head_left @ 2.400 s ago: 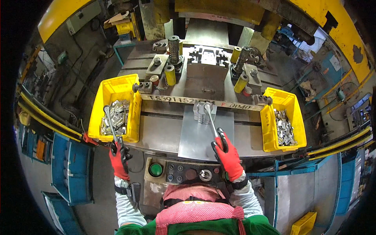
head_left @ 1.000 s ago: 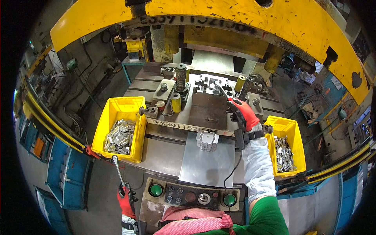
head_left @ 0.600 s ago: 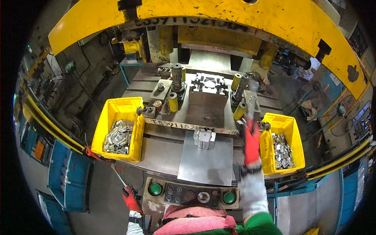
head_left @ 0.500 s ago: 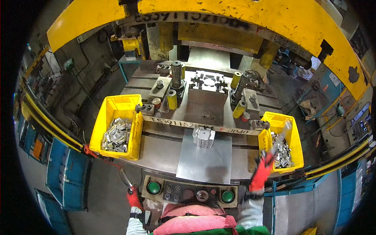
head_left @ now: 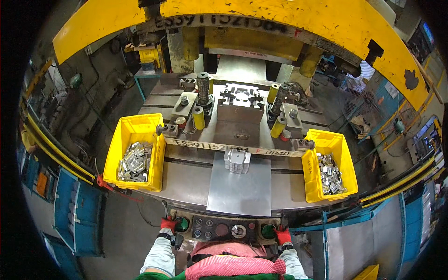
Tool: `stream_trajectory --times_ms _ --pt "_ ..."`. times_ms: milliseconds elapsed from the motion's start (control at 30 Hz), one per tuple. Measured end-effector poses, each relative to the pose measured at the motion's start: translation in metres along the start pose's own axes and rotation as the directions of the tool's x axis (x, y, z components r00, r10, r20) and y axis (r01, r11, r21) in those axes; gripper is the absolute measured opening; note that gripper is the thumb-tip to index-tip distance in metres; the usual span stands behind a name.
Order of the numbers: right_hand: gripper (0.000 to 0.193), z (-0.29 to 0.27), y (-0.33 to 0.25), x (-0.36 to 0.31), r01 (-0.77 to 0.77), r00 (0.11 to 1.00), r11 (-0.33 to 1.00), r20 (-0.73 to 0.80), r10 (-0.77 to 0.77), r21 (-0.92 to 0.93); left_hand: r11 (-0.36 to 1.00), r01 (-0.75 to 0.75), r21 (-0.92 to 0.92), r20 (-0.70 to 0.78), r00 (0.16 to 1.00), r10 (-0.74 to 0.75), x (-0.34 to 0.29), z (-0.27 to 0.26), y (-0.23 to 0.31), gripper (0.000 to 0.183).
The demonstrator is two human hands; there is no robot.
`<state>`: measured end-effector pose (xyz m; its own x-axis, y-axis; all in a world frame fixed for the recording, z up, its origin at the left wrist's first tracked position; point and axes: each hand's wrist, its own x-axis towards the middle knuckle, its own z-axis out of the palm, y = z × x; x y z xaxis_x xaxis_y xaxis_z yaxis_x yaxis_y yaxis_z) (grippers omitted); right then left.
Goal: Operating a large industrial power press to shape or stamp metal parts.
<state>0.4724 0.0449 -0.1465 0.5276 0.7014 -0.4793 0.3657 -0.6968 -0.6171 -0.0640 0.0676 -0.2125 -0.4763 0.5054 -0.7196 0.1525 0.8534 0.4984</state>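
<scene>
My left hand (head_left: 168,224), in a red glove, is closed round a slim metal tool (head_left: 164,208) that sticks up from it. That hand lies against the left green push button (head_left: 182,224) of the control panel. My right hand (head_left: 282,235), also red-gloved, rests at the right green push button (head_left: 269,231), its fingers over the edge of the button. Both hands are small in view. Ahead of them, a stack of shaped metal plates (head_left: 237,162) stands on a smooth metal sheet (head_left: 238,196) on the press bed.
Yellow bins (head_left: 110,163) (head_left: 351,175) of small metal parts stand left and right on the bed. Behind lies the die (head_left: 241,95) between guide posts (head_left: 203,88) and yellow cylinders (head_left: 199,118). A yellow press frame (head_left: 261,11) arches overhead.
My right hand has moved from the right bin down to the right green button. My left hand has moved up and right, with the tool, to the left button. The view has shifted slightly.
</scene>
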Motion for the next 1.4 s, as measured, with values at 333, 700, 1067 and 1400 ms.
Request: stream_trajectory --times_ms 333,700,1067,1400 --pt "0.100 0.015 0.011 0.012 0.000 1.000 0.975 0.003 0.001 -0.223 0.986 0.009 0.169 -0.161 0.987 0.019 -0.061 -0.007 0.042 0.094" --pt "0.093 0.016 0.016 0.017 -0.093 0.996 0.974 -0.008 0.094 -0.206 0.990 -0.056 0.130 -0.192 0.978 0.081 -0.028 0.001 0.020 0.114" --pt "0.092 0.025 0.035 0.031 0.002 1.000 0.956 -0.004 -0.004 -0.295 0.988 -0.147 0.037 -0.195 0.969 0.152 -0.007 0.005 0.006 0.110" --pt "0.049 -0.037 0.066 0.025 -0.264 0.955 0.861 -0.010 0.297 0.435 0.745 -0.083 -0.662 -0.137 0.990 -0.012 -0.092 -0.016 -0.004 0.045"
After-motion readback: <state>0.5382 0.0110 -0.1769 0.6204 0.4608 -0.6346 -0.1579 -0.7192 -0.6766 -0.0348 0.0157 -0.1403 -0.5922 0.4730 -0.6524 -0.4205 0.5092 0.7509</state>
